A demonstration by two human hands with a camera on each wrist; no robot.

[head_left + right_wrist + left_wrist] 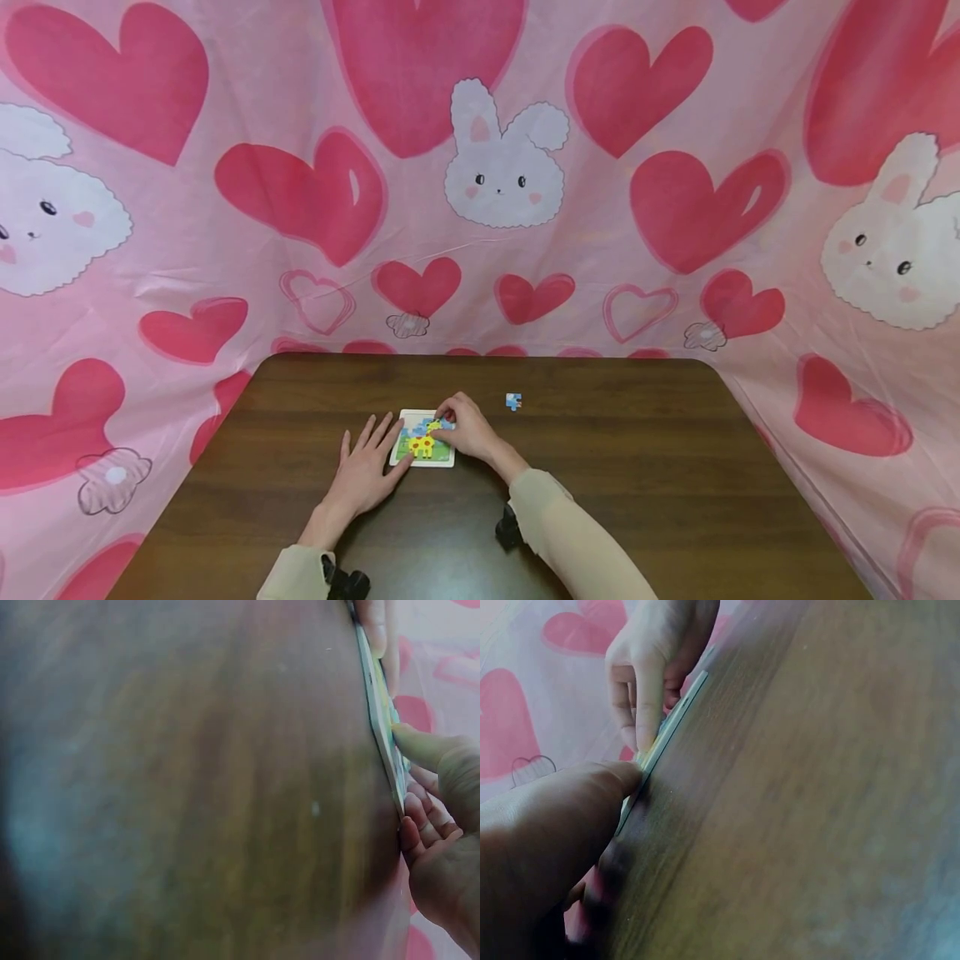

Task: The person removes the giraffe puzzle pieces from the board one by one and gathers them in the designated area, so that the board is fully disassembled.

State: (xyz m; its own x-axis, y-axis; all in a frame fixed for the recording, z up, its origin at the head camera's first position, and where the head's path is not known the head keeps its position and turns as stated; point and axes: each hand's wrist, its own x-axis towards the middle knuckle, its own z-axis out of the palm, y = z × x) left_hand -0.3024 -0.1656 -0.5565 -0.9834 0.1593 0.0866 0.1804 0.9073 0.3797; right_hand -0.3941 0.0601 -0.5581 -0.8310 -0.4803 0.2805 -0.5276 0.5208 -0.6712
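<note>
From where I stand, a person's two hands are busy over a small jigsaw board (412,420), which lies flat on the dark wooden table (637,467), a little left of centre in the lower half of the frame; its pale rim surrounds a bright picture, a yellow giraffe with red spots (422,447) on green ground, with blue around the animal's upper part. The left hand (363,473) lies at the board's left side, fingers long and splayed, not clenched around anything; its thumb touches the lower left of the board, and its forefinger reaches the upper left edge. The right hand (467,427) comes in from the right and bends over the upper right of the board, thumb and fingertips pinching a puzzle piece (434,426) by the giraffe's yellow head, the other fingers tucked in; in the right wrist view the thumb tip sits down against the face of the board, while the remaining fingers curl near its edge. A loose blue piece (513,402) rests alone on the table, to the upper right of the board and apart from both hands. Beige sleeves (581,537) enter from the bottom of the frame, a black device (508,529) at each wrist. Behind the table and down both sides hangs a pink cloth (420,242) printed with red hearts and white rabbit faces, one rabbit (504,187) near the top centre
</note>
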